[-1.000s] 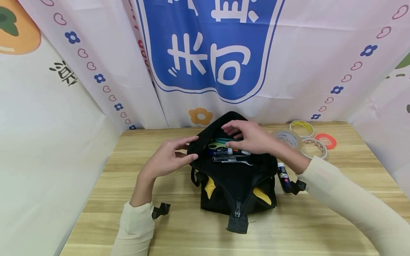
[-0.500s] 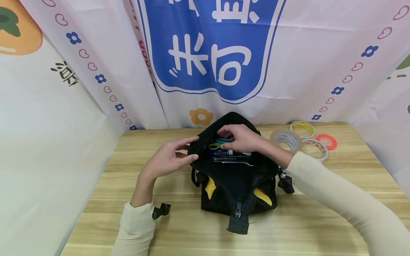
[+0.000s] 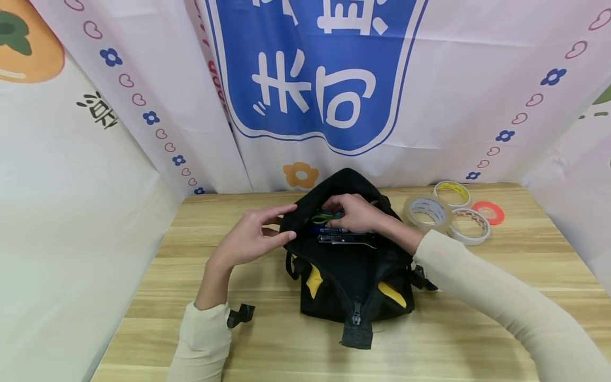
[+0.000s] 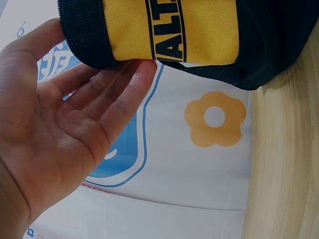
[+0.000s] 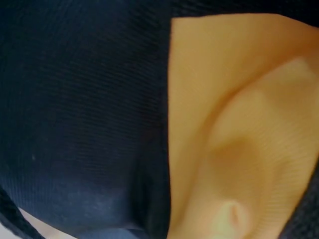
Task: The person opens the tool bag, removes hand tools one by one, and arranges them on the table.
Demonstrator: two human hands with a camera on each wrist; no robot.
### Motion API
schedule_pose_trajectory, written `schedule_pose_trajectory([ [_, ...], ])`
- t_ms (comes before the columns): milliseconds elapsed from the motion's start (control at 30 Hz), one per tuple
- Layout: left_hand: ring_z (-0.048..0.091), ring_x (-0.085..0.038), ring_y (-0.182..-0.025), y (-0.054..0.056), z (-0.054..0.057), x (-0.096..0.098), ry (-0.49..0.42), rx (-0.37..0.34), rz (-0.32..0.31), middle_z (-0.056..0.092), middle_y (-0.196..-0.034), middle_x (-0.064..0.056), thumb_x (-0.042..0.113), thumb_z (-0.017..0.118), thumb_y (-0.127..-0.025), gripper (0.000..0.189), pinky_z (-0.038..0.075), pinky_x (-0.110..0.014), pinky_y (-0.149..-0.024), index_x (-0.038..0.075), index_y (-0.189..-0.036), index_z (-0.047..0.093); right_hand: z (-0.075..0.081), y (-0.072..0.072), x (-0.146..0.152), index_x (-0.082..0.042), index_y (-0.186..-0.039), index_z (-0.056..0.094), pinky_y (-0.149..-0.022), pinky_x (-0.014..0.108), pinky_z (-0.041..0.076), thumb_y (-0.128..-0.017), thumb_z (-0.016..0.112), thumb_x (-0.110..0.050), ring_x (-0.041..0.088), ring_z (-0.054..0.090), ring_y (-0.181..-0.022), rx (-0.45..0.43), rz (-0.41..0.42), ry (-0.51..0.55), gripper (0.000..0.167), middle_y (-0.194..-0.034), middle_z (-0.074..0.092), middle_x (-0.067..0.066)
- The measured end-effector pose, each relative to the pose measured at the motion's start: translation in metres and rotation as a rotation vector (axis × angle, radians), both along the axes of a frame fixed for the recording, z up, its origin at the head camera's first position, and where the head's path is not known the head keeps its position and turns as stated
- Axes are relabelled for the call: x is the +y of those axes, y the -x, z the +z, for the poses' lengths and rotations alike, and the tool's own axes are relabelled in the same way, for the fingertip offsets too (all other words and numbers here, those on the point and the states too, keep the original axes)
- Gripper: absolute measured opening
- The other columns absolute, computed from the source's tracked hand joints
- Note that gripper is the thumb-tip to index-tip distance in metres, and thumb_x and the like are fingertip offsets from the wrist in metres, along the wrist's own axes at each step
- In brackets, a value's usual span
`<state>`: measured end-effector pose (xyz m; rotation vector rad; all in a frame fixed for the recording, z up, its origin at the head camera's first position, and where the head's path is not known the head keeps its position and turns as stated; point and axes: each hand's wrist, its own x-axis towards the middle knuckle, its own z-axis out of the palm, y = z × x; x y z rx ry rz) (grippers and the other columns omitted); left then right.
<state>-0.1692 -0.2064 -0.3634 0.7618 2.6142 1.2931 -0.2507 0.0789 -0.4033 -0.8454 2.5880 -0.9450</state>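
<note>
A black tool bag (image 3: 329,300) with yellow panels stands with its top open, facing the person. My left hand (image 3: 253,236) holds the left edge of its mouth, thumb on one side and fingers on the other; the left wrist view shows those fingers under a yellow label panel (image 4: 209,35). Reaching into the bag, my right hand (image 3: 358,215) has its thumb and bent fingers at green-handled scissors (image 3: 319,218). Its fingertips are partly hidden, so I cannot tell whether they grip the scissors. A dark utility knife (image 3: 334,239) lies in front. Only bag fabric (image 5: 209,89) fills the right wrist view.
Right of the bag on the wooden table (image 3: 515,297) lie several tape rolls: a tan one (image 3: 408,210), one with a yellow core (image 3: 451,185), a white one (image 3: 470,241) and a red one (image 3: 498,214). A printed cloth wall (image 3: 444,106) stands behind.
My right hand has moved down and deeper into the bag, onto the scissors. The right sleeve has shifted left and now hides the glue stick beside the bag. My left hand stays put.
</note>
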Motion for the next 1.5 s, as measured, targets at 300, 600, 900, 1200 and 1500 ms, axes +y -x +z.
schedule_pose_trajectory([
  [300, 0.070, -0.036, -0.128, 0.000, 0.001, -0.001, 0.002, 0.006, -0.003, 0.061, -0.156, -0.016, 0.018, 0.077, -0.101, 0.057, 0.066, -0.036, -0.095, 0.008, -0.154, 0.060, -0.015, 0.001, -0.002, -0.002, -0.134, 0.071, -0.107, 0.049, 0.058, -0.098, 0.075, -0.010, 0.032, 0.070, -0.122, 0.023, -0.001, -0.027, 0.037, -0.133, 0.073, 0.016],
  [600, 0.070, -0.036, -0.129, -0.001, 0.001, -0.002, 0.014, 0.008, 0.004, 0.060, -0.156, -0.016, 0.019, 0.078, -0.100, 0.057, 0.065, -0.041, -0.097, 0.010, -0.154, 0.060, -0.024, 0.001, -0.002, -0.006, -0.133, 0.073, -0.104, 0.048, 0.059, -0.096, 0.072, -0.004, 0.031, 0.070, -0.120, 0.033, 0.038, -0.095, 0.037, -0.131, 0.074, 0.012],
  [900, 0.070, -0.037, -0.128, -0.002, 0.002, -0.001, 0.016, 0.003, 0.005, 0.060, -0.157, -0.016, 0.019, 0.077, -0.100, 0.057, 0.064, -0.051, -0.099, 0.010, -0.154, 0.060, -0.012, -0.005, 0.004, -0.007, -0.128, 0.077, -0.098, 0.046, 0.062, -0.096, 0.069, 0.000, 0.029, 0.073, -0.113, 0.045, 0.066, -0.120, 0.034, -0.125, 0.077, 0.011],
  [1200, 0.070, -0.037, -0.128, -0.001, 0.002, -0.001, 0.016, 0.011, -0.006, 0.059, -0.157, -0.016, 0.020, 0.077, -0.101, 0.057, 0.064, -0.050, -0.099, 0.010, -0.154, 0.059, 0.023, -0.028, 0.028, -0.008, -0.133, 0.075, -0.096, 0.044, 0.063, -0.099, 0.071, -0.005, 0.025, 0.074, -0.110, 0.053, 0.036, -0.051, 0.034, -0.130, 0.077, 0.011],
  [1500, 0.070, -0.037, -0.128, -0.001, 0.001, -0.001, 0.017, 0.017, -0.005, 0.060, -0.157, -0.015, 0.020, 0.077, -0.101, 0.057, 0.064, -0.051, -0.099, 0.010, -0.154, 0.059, 0.051, -0.059, 0.056, -0.004, -0.135, 0.073, -0.089, 0.038, 0.062, -0.101, 0.070, -0.003, 0.021, 0.070, -0.103, 0.041, 0.017, 0.099, 0.034, -0.123, 0.076, 0.010],
])
